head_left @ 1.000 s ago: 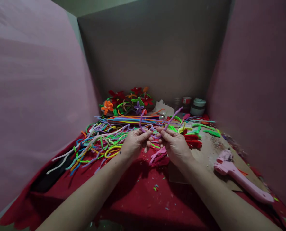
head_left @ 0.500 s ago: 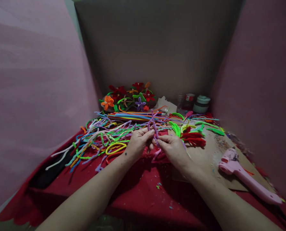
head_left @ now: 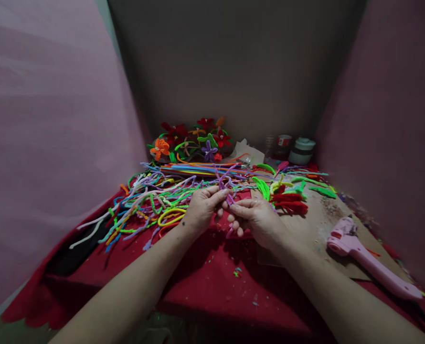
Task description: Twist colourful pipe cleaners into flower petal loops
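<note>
Both hands meet over the front middle of the table, pinching a purple pipe cleaner (head_left: pixel 221 180) between thumbs and fingers. Its strands cross and rise above the fingertips. My left hand (head_left: pixel 206 206) grips it from the left, thumb on top. My right hand (head_left: pixel 254 216) pinches its lower part from the right, with the other fingers curled below. Beneath the hands lies a bit of pink pipe cleaner (head_left: pixel 230 232), mostly covered. Left of my left hand is a yellow pipe-cleaner loop (head_left: pixel 170 216).
Loose pipe cleaners (head_left: pixel 151 193) spread over the red cloth (head_left: pixel 212 286) at left. Pipe-cleaner flowers (head_left: pixel 208 150) stand behind. Right, red petals (head_left: pixel 289 204) and green leaves (head_left: pixel 261 188) lie on cardboard (head_left: pixel 313 234) beside a pink glue gun (head_left: pixel 363 260). A lidded jar (head_left: pixel 301 151) stands behind.
The purple strands now tilt left and their upper ends spread wider apart. My right fingers have shifted slightly left along the pipe cleaner, their lower fingers showing more.
</note>
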Demonstrator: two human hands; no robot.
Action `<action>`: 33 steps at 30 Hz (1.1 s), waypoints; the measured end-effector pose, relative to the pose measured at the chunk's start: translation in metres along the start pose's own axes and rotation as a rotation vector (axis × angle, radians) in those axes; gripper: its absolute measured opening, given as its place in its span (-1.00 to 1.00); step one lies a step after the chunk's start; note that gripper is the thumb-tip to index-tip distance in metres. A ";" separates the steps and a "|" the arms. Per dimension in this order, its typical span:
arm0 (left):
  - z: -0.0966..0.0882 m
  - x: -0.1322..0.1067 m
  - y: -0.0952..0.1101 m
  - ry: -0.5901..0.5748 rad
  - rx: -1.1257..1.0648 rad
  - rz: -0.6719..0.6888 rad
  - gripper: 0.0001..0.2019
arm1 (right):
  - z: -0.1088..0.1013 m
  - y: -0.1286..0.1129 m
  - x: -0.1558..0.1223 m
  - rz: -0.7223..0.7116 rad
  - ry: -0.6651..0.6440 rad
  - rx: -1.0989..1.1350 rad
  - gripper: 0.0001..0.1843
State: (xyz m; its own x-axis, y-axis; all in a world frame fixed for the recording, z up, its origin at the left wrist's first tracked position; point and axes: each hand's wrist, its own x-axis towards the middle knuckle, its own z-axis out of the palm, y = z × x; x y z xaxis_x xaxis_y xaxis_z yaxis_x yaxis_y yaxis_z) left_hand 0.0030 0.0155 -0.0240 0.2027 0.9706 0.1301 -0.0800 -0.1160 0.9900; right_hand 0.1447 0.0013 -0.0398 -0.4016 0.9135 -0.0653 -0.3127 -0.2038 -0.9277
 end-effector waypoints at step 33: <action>-0.015 0.004 0.003 -0.221 -0.059 -0.268 -0.71 | 0.002 0.000 -0.002 0.089 0.060 -0.128 -0.83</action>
State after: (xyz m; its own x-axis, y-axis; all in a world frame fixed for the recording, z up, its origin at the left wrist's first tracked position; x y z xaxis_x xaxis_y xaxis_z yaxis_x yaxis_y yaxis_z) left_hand -0.0106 0.0217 -0.0217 0.4301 0.8949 -0.1189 -0.0501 0.1552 0.9866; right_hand 0.1443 -0.0011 -0.0389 -0.3697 0.9139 -0.1675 -0.1647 -0.2419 -0.9562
